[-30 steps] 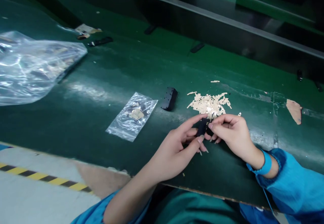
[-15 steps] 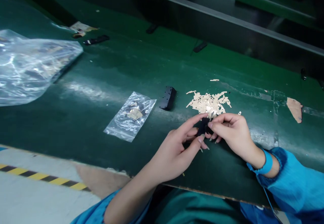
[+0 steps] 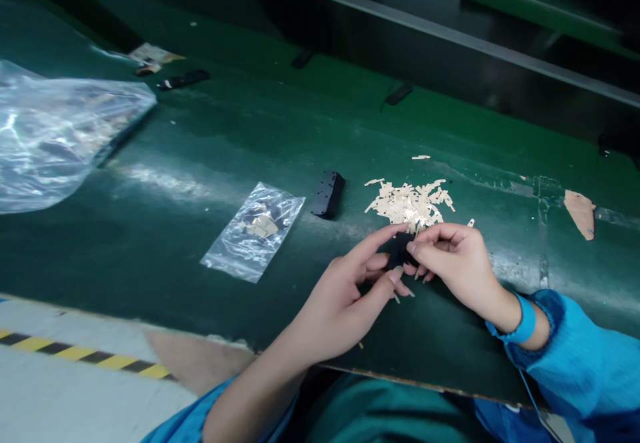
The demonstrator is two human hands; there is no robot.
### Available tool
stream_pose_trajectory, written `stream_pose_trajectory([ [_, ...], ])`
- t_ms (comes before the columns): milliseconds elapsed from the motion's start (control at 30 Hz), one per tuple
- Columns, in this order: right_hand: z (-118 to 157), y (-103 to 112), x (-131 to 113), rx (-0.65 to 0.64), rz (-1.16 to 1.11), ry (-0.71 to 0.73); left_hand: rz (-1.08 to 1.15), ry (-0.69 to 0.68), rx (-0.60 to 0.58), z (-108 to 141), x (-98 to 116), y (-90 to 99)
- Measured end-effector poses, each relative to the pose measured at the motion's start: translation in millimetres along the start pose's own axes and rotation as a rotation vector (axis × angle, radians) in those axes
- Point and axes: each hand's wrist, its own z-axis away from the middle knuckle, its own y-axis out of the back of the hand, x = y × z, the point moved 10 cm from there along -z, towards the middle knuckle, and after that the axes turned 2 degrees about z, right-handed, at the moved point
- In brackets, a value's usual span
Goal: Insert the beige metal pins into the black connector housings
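Observation:
A small black part (image 3: 400,249) is held between my two hands, just in front of a pile of thin pale metal pieces (image 3: 410,204). My left hand (image 3: 350,296) grips it from the left, with fingers and thumb round its sides. The fingertips of my right hand (image 3: 453,259) are pinched at its right side; whether they hold a smaller piece is hidden. Left of the pile stands a black block with small studs (image 3: 327,195). Further left lies a clear zip bag (image 3: 255,231) with a few pale pieces inside.
A large clear plastic bag (image 3: 65,139) of parts lies at the far left of the green table (image 3: 165,249). Near it is a black strip-like object (image 3: 183,80). A torn brown scrap (image 3: 580,214) is at the right. A metal rail (image 3: 425,23) runs along the back.
The view has shifted slightly, moving the bags and pieces a little left in the picture. Both hands keep nearly the same pose around the black part.

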Motion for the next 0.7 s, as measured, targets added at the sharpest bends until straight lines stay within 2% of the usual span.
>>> stream_pose_trajectory([
  [700,0.0,-4.0,-2.1,-0.045,0.012,-0.032,0.076,0.025,-0.002,-0.3,-0.3,-0.8],
])
